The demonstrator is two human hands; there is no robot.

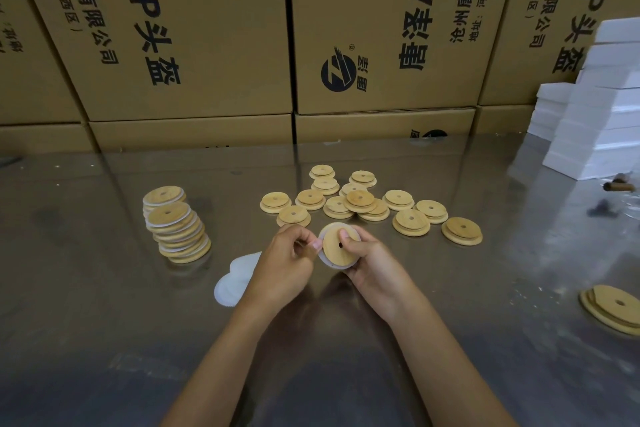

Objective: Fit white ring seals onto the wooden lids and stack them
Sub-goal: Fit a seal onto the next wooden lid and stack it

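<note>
- Holding a wooden lid [338,243] tilted above the table [104,305], the right hand [372,263] curls round it to steady it.
- Left hand [287,262] fingers pinch the white ring seal [322,258] at its rim, likely seating it.
- Finished stack [176,225] waits left; bare lids [360,201] lie beyond.

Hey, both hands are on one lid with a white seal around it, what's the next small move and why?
Probably work the seal down around the lid with the left hand while the right hand turns it: white still shows unevenly at the edge. Then it could go on the stack.
</note>
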